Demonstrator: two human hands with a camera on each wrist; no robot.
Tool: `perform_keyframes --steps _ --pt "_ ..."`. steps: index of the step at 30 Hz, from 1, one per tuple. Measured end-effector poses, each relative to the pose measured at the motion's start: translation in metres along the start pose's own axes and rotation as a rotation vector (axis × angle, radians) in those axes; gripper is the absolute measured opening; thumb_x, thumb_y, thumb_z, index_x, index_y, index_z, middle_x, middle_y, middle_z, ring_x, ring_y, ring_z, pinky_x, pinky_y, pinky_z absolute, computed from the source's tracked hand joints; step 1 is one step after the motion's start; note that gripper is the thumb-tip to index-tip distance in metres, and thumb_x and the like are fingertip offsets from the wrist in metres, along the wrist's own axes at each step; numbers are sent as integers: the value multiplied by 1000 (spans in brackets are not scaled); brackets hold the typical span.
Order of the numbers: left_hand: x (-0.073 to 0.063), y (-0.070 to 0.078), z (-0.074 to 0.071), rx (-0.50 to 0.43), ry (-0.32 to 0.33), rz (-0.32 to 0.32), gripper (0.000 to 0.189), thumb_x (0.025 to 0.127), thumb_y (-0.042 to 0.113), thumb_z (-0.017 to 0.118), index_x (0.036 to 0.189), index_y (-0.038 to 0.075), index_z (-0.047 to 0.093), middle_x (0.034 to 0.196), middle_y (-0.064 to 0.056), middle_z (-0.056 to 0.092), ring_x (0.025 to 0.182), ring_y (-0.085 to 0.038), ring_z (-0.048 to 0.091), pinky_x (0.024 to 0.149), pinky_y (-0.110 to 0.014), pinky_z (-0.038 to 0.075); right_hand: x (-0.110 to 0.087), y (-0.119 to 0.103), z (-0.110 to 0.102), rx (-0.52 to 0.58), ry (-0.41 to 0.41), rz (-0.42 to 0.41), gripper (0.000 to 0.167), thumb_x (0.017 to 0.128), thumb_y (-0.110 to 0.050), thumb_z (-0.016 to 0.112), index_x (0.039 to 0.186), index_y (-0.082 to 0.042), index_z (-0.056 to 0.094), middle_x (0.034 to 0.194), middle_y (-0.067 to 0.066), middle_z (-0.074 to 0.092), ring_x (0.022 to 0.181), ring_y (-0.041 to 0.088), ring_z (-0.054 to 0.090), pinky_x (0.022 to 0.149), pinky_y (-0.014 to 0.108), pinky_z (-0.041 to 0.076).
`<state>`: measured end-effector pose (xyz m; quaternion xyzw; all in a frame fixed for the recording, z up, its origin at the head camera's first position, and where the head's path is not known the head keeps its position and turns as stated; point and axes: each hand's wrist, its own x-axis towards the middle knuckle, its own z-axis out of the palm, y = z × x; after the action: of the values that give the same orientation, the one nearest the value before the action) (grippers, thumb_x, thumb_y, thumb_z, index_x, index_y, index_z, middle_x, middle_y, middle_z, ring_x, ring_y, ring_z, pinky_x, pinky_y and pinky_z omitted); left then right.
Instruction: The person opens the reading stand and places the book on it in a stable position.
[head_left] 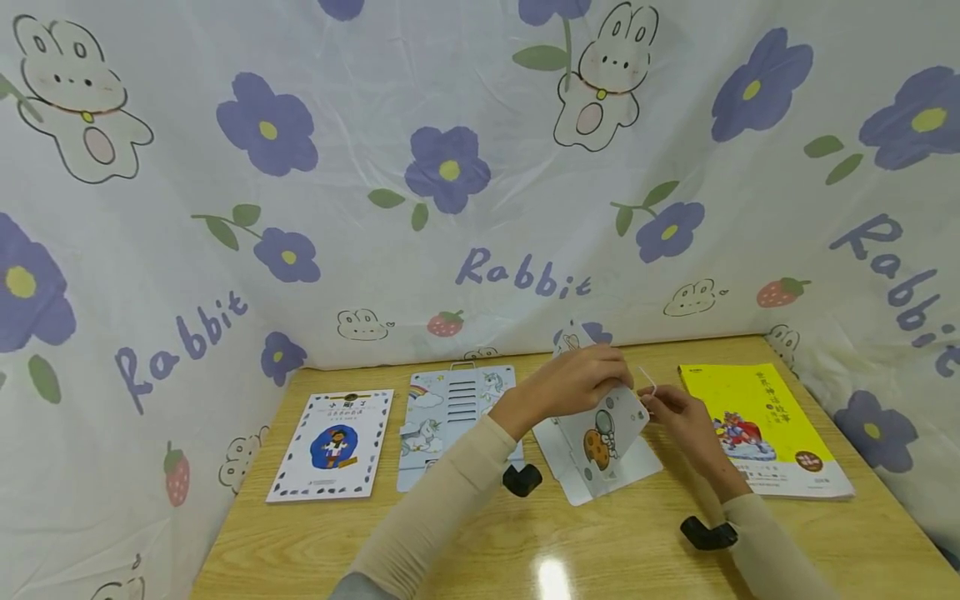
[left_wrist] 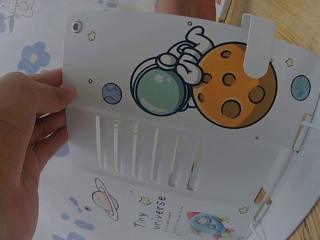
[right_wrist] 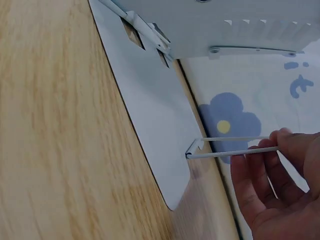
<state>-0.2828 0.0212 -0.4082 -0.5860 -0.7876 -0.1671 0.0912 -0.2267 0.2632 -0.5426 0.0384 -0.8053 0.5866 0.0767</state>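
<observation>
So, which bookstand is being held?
The astronaut-print bookstand: the left hand grips its panel, the right hand its wire support; the unicorn-print bookstand lies unheld.

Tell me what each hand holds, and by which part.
Left hand: astronaut panel, by its upper edge. Right hand: wire loop, by the end away from its hinge.

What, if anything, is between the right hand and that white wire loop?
Nothing I can see. The right hand pinches the white wire loop, whose other end meets the white base plate.
</observation>
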Motion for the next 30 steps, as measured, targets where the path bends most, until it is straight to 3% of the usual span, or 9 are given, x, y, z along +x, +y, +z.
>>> perform_keyframes --steps 3,7,10,17,27,30 --pt "0 0 0 4 4 7 19 110 12 58 114 14 77 114 1 73 105 -11 67 111 -22 49 0 1 3 -19 2 -21 37 111 -27 60 131 2 70 119 -8 76 98 -3 71 88 23 62" --pt "1 1 1 -1 -3 -8 20 111 13 58 115 14 78 116 2 73 106 -10 67 97 -19 53 0 1 6 -88 36 -22 33 110 -24 62 129 1 73 122 14 76 96 -6 67 85 20 60" --pt "2 2 3 -9 -14 -26 21 111 13 58 116 14 78 118 2 73 108 -10 67 97 -16 53 0 0 9 -135 52 -24 26 108 -15 63 126 2 73 123 22 74 97 -10 62 86 15 55" --pt "7 2 9 -18 -29 -33 22 111 13 57 117 13 78 118 1 73 110 -11 66 98 -15 51 -3 -6 20 -177 18 -79 24 102 3 63 122 5 74 118 24 76 93 -6 63 80 17 55" --pt "13 3 13 -41 -31 -42 22 111 12 57 117 13 78 120 1 74 113 -10 66 101 -12 49 -7 -12 31 -269 -23 -53 24 105 -3 63 123 11 70 108 23 77 84 4 61 76 20 54" --pt "17 2 17 -41 -43 -51 23 111 12 56 119 13 78 121 1 73 115 -10 66 102 -12 48 -10 -12 31 -286 -23 -99 22 105 -1 60 121 12 69 105 23 76 82 2 58 73 20 53"
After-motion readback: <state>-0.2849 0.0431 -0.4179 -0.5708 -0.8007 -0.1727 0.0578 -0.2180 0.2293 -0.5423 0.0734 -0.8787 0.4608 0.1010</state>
